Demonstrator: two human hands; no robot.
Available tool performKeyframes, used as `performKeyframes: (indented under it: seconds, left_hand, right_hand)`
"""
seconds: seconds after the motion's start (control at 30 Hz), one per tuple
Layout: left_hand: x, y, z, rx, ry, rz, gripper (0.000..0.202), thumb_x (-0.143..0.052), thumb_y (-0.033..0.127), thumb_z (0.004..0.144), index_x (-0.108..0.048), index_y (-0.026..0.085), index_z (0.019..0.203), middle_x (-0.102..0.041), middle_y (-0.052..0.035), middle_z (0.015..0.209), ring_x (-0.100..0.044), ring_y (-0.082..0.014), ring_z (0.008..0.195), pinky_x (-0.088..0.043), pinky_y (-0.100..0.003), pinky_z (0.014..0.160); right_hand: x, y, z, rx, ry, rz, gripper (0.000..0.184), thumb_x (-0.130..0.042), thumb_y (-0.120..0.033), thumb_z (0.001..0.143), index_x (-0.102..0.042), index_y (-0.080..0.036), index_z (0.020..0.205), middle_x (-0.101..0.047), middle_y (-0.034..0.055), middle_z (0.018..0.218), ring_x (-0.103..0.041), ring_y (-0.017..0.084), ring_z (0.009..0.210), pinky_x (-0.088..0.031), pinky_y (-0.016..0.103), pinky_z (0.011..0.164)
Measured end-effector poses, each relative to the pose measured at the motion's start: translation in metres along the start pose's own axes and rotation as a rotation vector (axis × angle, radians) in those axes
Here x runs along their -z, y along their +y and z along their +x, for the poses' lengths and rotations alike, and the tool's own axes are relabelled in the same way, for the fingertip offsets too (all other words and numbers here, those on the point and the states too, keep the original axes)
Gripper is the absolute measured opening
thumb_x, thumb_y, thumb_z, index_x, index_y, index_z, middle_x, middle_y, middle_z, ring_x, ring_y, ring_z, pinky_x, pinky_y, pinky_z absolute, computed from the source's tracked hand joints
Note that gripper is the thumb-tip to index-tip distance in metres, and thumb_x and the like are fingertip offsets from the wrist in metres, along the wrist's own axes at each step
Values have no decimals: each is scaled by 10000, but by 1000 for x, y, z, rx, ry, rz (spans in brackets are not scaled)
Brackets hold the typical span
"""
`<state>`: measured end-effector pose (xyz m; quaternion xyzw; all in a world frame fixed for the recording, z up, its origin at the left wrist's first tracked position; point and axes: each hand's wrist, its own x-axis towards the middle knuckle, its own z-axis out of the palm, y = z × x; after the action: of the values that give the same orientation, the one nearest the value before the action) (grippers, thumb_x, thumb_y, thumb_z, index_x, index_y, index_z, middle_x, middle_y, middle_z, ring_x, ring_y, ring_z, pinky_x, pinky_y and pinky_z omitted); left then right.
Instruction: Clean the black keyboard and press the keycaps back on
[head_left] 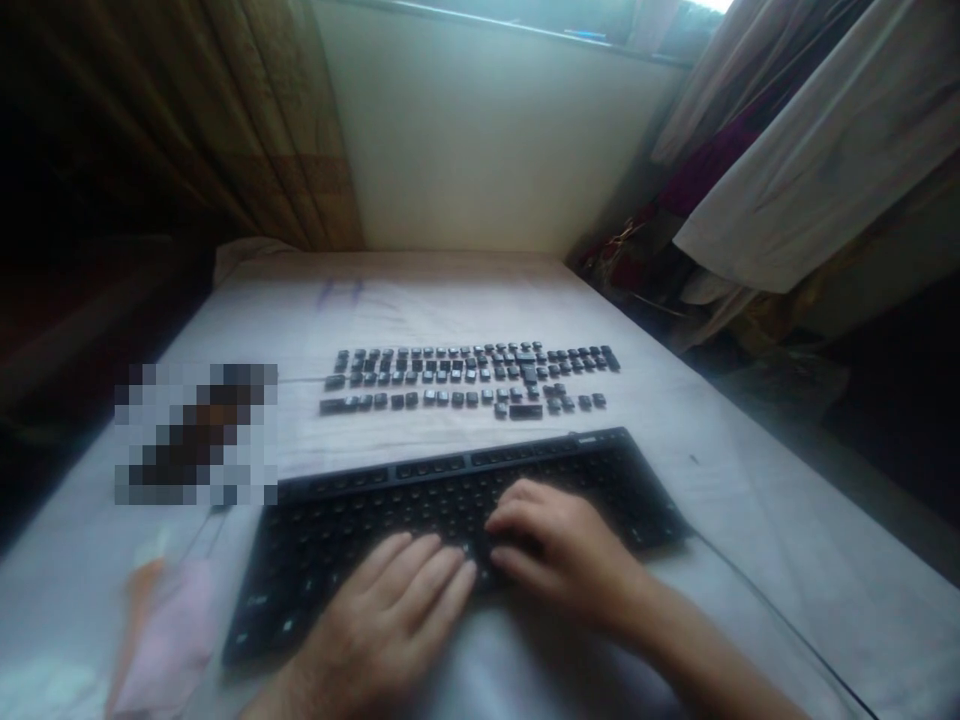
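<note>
Black keyboard, blurred, dotted with small raised keys or studs, is set askew on pale cloth | left hand is laid over its near edge, fingers extended, pressed together | right hand is held curled above; any pinch cannot be told | loose dark keycaps are ranged beyond

Honestly, can't read a single word, brand or number here. There's a small pale marking on the top right edge of the black keyboard, but it's way too blurry. Same deal with the pale legends on its keys and on the loose keycaps. The purple strokes on the pale cloth look kinda letter-like, but I can't make them out.
</note>
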<state>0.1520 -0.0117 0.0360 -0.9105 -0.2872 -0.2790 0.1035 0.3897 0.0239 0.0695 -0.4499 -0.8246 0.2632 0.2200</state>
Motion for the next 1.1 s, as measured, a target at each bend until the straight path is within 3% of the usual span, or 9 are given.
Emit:
performKeyframes:
  seconds: [0.53, 1.1]
  left_hand:
    - [-7, 4, 2, 48, -63, 39, 329, -408, 220, 1045, -625, 205, 1292, -672, -28, 1204, -579, -206, 1133, -372, -390, 1101]
    - [-6, 3, 4, 45, -78, 12, 341, -386, 206, 1048, -634, 199, 1282, -651, -40, 1207, -566, -204, 1131, -351, -399, 1099]
  right_hand:
    - [5, -9, 5, -29, -61, -119, 144, -729, -91, 759, -732, -176, 875, -711, 36, 878, -673, 185, 805, -491, 274, 716]
    - [1, 1, 2, 6, -40, 1, 116, -731, -98, 801, -754, -174, 886, -720, 40, 869, -688, 173, 799, -525, 252, 706]
